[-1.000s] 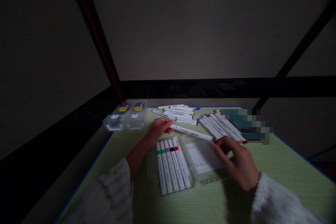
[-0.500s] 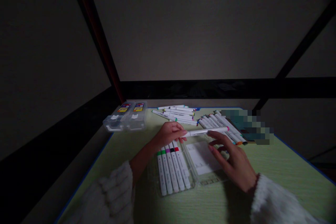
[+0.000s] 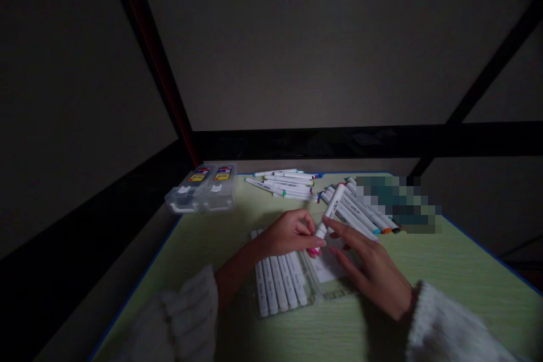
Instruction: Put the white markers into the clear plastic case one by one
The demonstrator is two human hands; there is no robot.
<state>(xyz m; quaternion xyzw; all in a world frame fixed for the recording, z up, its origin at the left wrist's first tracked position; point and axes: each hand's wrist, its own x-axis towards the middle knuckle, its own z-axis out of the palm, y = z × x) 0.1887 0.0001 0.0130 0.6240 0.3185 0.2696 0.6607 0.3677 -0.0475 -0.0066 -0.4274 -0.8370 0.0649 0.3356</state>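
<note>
My left hand [image 3: 286, 233] pinches a white marker [image 3: 332, 207] near its pink lower end. The marker slants up to the right, its other end pointing away from me. Close on its right side is my right hand [image 3: 371, 267], fingers stretched out and apart. Its fingertips reach the marker's barrel, though I cannot tell how firmly they touch. Below my left hand lies an open clear plastic case [image 3: 317, 289] with several white markers [image 3: 280, 285] side by side in it; my hand hides their upper parts. A white paper [image 3: 333, 266] shows in the case's right half, partly under my right hand.
Two closed clear cases [image 3: 218, 201] with colourful labels stand at the back left. Several loose markers [image 3: 288, 184] lie at the back middle, and a row of more markers [image 3: 360, 212] lies to the right. A pixelated dark green item [image 3: 392, 201] lies beyond them on the green table [image 3: 449, 277].
The marker has turned from nearly level to steeply slanted, its pink end now down at my left fingers. My left hand moved right and nearer to me. My right hand's fingers straightened.
</note>
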